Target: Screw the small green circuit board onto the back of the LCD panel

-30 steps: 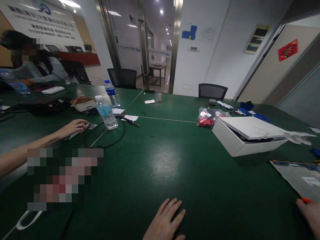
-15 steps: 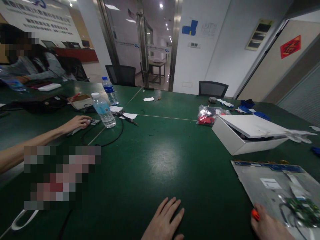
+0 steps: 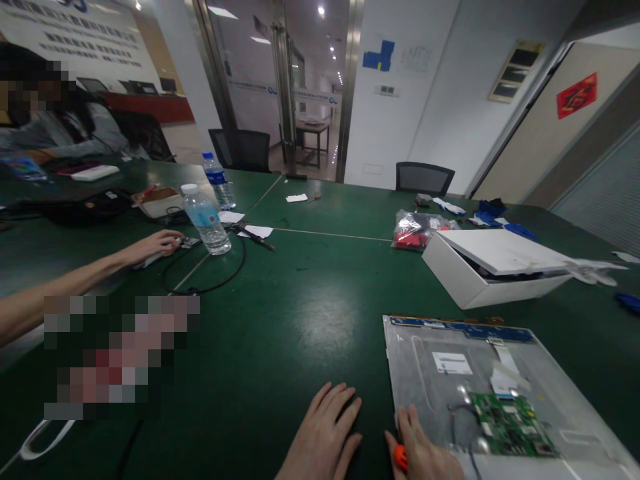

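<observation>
My left hand [image 3: 324, 430] lies flat on the green table, fingers stretched out and holding nothing. To its right, my right hand [image 3: 425, 453] is at the near left edge of a flat metal display panel [image 3: 417, 360], its fingers resting on the panel. A small orange object [image 3: 401, 457], perhaps a tool handle, is held between its thumb and fingers; the rest of it is hidden. The panel carries a green circuit board [image 3: 513, 423], a blue board strip [image 3: 460, 328] along its far edge, a white label [image 3: 452, 363] and a white ribbon cable [image 3: 506, 363].
Beyond the panel stands a white box [image 3: 460, 273] with its lid ajar, beside a clear bag of red items [image 3: 413, 233]. Two water bottles [image 3: 210, 230] stand left of centre near a black cable [image 3: 235, 277]. Another person's arm [image 3: 100, 267] reaches in from the left.
The panel has slid left across the table towards my left hand, and my right hand has moved left with it, still holding the orange object. My left hand has barely shifted.
</observation>
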A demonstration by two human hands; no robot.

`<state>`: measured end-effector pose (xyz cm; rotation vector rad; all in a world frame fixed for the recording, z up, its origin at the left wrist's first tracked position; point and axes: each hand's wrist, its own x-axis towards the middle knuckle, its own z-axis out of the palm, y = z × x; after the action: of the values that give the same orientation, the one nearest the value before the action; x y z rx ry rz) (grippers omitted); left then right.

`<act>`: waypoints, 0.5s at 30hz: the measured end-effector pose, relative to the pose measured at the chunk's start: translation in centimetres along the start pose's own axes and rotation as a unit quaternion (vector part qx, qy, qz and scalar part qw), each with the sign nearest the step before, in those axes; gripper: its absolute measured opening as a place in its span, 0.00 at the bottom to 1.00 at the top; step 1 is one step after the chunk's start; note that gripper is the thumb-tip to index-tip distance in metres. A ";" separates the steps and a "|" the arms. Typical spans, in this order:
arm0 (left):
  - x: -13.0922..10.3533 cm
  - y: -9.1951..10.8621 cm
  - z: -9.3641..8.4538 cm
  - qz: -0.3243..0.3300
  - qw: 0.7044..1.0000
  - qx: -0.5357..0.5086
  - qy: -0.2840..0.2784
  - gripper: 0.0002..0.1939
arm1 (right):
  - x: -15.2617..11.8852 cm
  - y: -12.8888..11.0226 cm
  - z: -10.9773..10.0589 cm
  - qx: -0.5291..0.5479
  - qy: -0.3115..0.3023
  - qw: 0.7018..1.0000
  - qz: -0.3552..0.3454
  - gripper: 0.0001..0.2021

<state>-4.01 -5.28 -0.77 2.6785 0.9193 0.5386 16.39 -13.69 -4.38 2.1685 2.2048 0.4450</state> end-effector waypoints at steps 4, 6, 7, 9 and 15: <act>1.0 -0.6 -1.2 -0.061 0.998 0.011 0.026 0.21 | 1.3 -3.2 -1.4 0.045 -0.004 0.998 -0.050 0.17; 1.5 -1.1 -1.9 -0.088 0.996 0.010 0.028 0.21 | 2.2 -5.0 -2.5 0.082 -0.046 0.993 -0.067 0.20; 1.7 -1.4 -2.3 -0.098 0.995 0.006 0.027 0.21 | 2.8 -6.0 -3.2 0.097 -0.073 0.990 -0.068 0.22; 2.2 -1.8 -3.1 -0.107 0.994 -0.006 0.023 0.21 | 4.0 -7.9 -4.6 0.126 -0.135 0.980 -0.075 0.28; 3.9 -3.5 -4.0 -0.140 0.988 -0.060 -0.022 0.22 | 7.6 -11.7 -8.9 0.225 -0.307 0.918 -0.110 0.19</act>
<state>-4.74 0.36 2.59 2.3905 1.1861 0.4534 2.85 -7.90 3.13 1.8064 2.2488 -0.7226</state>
